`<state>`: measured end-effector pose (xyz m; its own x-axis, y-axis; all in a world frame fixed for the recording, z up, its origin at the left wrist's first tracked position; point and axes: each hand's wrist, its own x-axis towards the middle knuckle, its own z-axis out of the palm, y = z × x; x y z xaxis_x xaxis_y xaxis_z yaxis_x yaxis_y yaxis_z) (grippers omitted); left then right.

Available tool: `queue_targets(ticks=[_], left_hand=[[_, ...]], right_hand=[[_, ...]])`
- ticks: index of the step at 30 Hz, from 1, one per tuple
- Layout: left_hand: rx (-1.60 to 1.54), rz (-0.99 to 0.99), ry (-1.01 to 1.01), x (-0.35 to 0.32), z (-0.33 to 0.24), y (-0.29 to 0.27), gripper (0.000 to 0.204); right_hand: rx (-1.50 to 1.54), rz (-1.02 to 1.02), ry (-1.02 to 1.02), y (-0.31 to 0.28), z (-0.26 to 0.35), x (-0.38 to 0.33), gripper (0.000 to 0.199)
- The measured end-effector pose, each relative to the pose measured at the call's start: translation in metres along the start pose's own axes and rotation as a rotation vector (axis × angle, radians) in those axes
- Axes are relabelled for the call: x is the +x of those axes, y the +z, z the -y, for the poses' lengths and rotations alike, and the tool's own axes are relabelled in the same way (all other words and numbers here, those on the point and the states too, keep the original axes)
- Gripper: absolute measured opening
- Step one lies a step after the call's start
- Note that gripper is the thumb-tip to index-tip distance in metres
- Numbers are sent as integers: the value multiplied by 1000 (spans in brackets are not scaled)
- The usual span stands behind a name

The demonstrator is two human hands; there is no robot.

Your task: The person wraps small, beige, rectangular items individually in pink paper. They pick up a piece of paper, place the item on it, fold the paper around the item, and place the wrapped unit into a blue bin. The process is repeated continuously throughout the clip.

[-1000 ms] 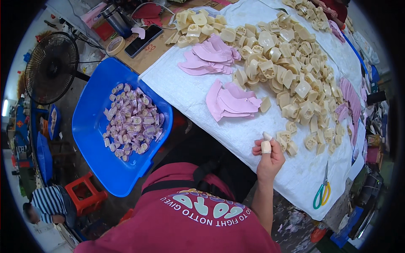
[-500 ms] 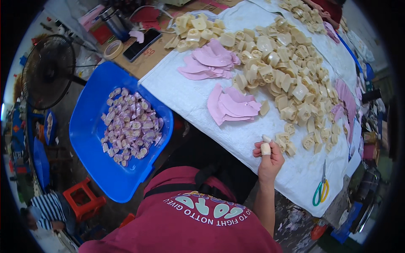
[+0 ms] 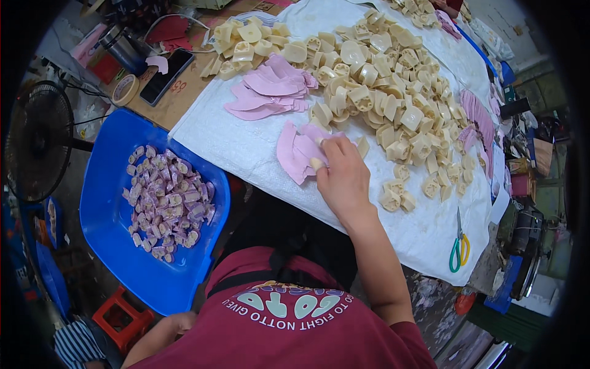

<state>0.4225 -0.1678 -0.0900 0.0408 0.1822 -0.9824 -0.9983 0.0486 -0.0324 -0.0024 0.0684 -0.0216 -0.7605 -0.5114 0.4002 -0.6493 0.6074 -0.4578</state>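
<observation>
My right hand (image 3: 345,175) reaches over a small stack of pink curved sheet pieces (image 3: 295,150) on the white-covered table. Pale covers sit on its thumb and a fingertip, which touch the pink pieces and stand apart. A second pink stack (image 3: 270,92) lies just beyond. Right of the hand spreads a large heap of cream-coloured moulded blocks (image 3: 393,92), some with holes. My left hand (image 3: 177,322) is low, at the near edge of the blue tub (image 3: 98,227); its fingers are mostly hidden. Pink-wrapped small pieces (image 3: 166,203) fill the middle of the tub.
Scissors (image 3: 458,246) with green and yellow handles lie near the right table edge. At the far left are a phone (image 3: 167,77), a tape roll (image 3: 125,90) and a metal flask (image 3: 123,49). A fan (image 3: 37,141) and a red stool (image 3: 123,320) stand left. Another person is partly visible lower left.
My right hand has moved left and forward from beside the loose cream blocks onto the near pink stack. My left hand has come into view beside the tub. The whole view has shifted somewhat.
</observation>
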Motion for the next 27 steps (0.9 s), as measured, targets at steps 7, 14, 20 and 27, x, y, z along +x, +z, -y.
queue_targets(ticks=[7,14,20,27], left_hand=[[891,-586,801,-100,-213,-1,25],[757,-722,1901,-61,-362,76,17],[660,-746,2003,-55,-366,82,24],[432,-671,1830,-69,-394,106,30]], right_hand=[[205,106,192,12,-9,1,19],[636,-104,384,16,-34,-7,11],[1081,-509,572,-78,-73,-29,11],[899,-167,509,-41,-13,-27,9]])
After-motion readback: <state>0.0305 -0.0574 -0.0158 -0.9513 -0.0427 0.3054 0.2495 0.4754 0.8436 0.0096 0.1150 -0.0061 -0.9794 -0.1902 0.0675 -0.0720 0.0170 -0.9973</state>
